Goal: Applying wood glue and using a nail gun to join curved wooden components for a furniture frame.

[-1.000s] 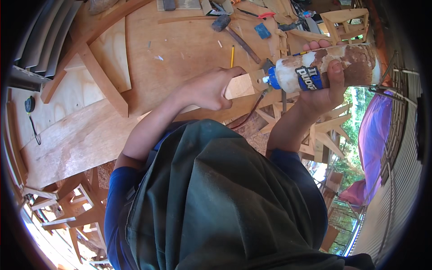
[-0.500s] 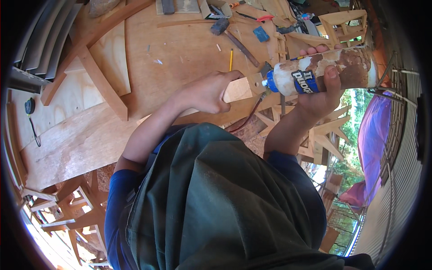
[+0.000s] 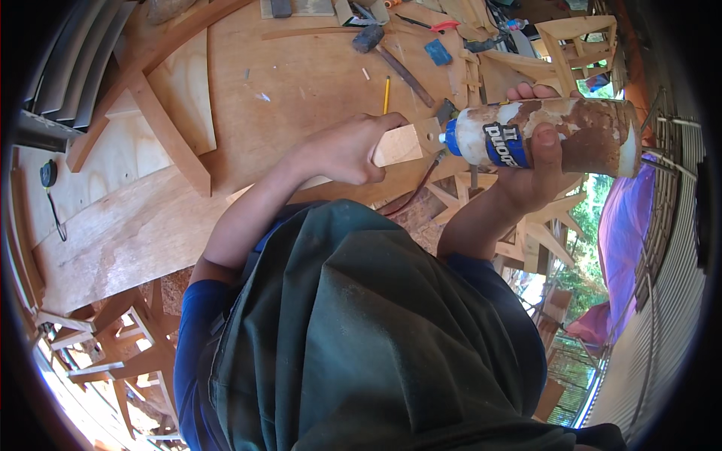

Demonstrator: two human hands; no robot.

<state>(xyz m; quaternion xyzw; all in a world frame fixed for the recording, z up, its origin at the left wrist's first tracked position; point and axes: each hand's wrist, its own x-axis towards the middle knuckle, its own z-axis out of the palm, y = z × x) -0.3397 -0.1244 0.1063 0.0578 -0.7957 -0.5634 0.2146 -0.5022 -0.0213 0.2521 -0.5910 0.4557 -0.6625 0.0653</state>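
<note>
Head view: a person's left hand (image 3: 346, 153) grips a pale, square-ended wooden bar (image 3: 398, 146) above a tan plywood bench (image 3: 301, 83), the right hand (image 3: 534, 185) clasping a brown-smeared, blue-capped white bottle (image 3: 519, 120), nozzle near the bar.

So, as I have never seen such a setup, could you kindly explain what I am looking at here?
Of course. There is no machine: these are a person's own bare hands. The view comes from the left of two wide cameras worn on the head, looking down, so straight edges bend near the rim. The left hand grips a piece of wood, its end facing right. The right hand holds a stained bottle on its side, with its blue cap toward the wood; I cannot tell whether they touch. On the table beyond lie a mallet, a pencil and a small blue block.
</note>
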